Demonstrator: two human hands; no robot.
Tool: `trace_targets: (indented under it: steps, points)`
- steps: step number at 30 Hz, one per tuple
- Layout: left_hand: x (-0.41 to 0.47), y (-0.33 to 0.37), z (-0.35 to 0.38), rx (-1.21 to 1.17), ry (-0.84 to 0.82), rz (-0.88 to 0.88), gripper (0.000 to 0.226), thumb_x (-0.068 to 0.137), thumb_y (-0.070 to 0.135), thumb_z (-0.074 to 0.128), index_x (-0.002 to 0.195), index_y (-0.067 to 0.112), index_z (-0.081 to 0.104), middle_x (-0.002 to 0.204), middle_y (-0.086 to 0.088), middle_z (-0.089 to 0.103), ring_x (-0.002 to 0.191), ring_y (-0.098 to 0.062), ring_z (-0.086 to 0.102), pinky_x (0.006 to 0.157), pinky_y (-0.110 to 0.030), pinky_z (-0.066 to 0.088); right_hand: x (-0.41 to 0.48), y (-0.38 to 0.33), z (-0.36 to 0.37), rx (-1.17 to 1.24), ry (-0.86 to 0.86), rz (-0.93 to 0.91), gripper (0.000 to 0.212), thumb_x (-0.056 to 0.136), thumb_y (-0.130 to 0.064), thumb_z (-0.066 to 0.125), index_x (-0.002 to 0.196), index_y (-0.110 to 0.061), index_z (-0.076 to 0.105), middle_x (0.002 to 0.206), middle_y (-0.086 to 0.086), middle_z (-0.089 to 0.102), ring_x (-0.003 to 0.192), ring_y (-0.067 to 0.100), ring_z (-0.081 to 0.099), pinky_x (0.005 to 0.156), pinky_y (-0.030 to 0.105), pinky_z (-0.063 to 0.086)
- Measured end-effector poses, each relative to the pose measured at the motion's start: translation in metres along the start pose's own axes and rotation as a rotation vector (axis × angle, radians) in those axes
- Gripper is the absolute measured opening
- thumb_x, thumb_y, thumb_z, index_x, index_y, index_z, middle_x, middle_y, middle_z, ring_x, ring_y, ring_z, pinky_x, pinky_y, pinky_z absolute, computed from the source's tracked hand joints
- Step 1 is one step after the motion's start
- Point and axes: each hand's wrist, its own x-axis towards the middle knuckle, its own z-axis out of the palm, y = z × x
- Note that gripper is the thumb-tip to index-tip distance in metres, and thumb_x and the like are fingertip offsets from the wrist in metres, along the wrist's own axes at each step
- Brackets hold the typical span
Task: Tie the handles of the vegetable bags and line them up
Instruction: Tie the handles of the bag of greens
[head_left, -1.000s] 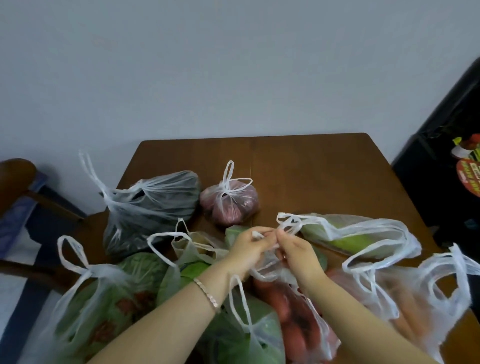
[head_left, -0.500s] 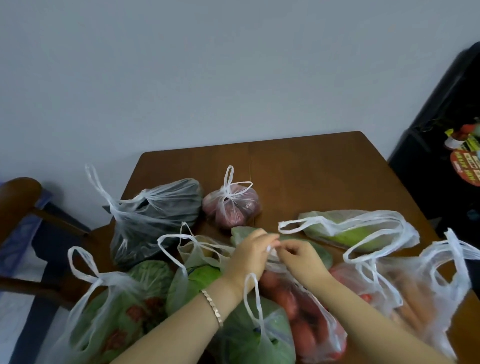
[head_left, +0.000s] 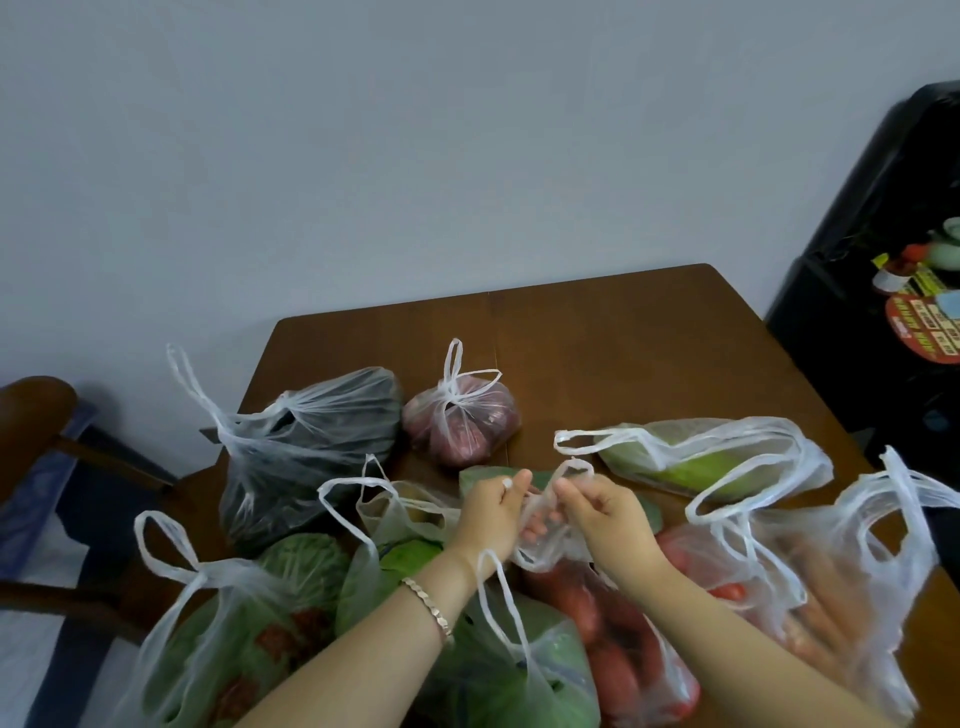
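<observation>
Bags crowd the table's (head_left: 623, 338) near half; two tied bags (head_left: 460, 421) behind; chair (head_left: 36, 415) left.

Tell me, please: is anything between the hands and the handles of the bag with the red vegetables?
Nothing visible is. The left hand and the right hand both already pinch the handles of the bag of red vegetables directly. Other bags lie close on both sides of it, but none covers the handles.
</observation>
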Motion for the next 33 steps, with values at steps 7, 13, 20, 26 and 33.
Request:
trace_targets:
  steps: [7,13,20,26,33]
  points:
    - [0.037,-0.005,-0.028,-0.439,0.437,-0.372,0.043,0.099,0.025,0.038,0.074,-0.003,0.06,0.07,-0.014,0.062,0.061,-0.023,0.06,0.045,-0.023,0.052,0.0,-0.003,-0.013,0.558,0.114,0.349,0.033,0.092,-0.015,0.038,0.093,0.001,0.066,0.089,0.025,0.066,0.098,0.04,0.059,0.089,0.042,0.048]
    - [0.04,-0.02,-0.041,-0.52,0.483,-0.533,0.047,0.099,0.034,0.035,0.071,0.004,0.058,0.061,-0.009,0.065,0.051,-0.021,0.06,0.046,-0.026,0.048,0.006,0.018,-0.032,0.586,0.296,0.647,0.03,0.077,0.0,0.029,0.053,-0.018,0.032,0.04,-0.002,0.035,0.035,0.01,0.022,0.031,0.013,0.018]
    - [0.02,0.013,-0.026,-0.297,-0.225,-0.104,0.056,0.1,0.028,0.028,0.058,0.011,0.061,0.084,-0.004,0.07,0.043,-0.007,0.048,0.049,-0.02,0.036,0.02,-0.038,-0.017,0.076,-0.052,0.137,0.044,0.086,-0.002,0.047,0.043,-0.012,0.046,0.044,0.0,0.043,0.043,0.008,0.039,0.045,0.015,0.034]
    - [0.022,0.009,-0.024,-0.142,-0.277,-0.059,0.047,0.098,0.032,0.033,0.099,0.003,0.069,0.052,-0.003,0.043,0.047,-0.006,0.043,0.066,-0.021,0.041,0.044,-0.044,-0.006,0.271,-0.078,0.05,0.015,0.089,0.003,0.044,0.082,-0.002,0.055,0.05,-0.004,0.053,0.042,0.002,0.047,0.05,0.015,0.04]
    - [0.014,0.014,-0.024,-0.24,-0.33,-0.047,0.047,0.1,0.033,0.024,0.102,0.024,0.07,0.054,0.0,0.038,0.054,-0.008,0.042,0.074,-0.021,0.041,0.025,0.023,0.006,-0.3,-0.072,-0.125,0.018,0.09,-0.007,0.051,0.097,-0.005,0.068,0.091,-0.012,0.05,0.085,0.004,0.05,0.076,0.012,0.037]
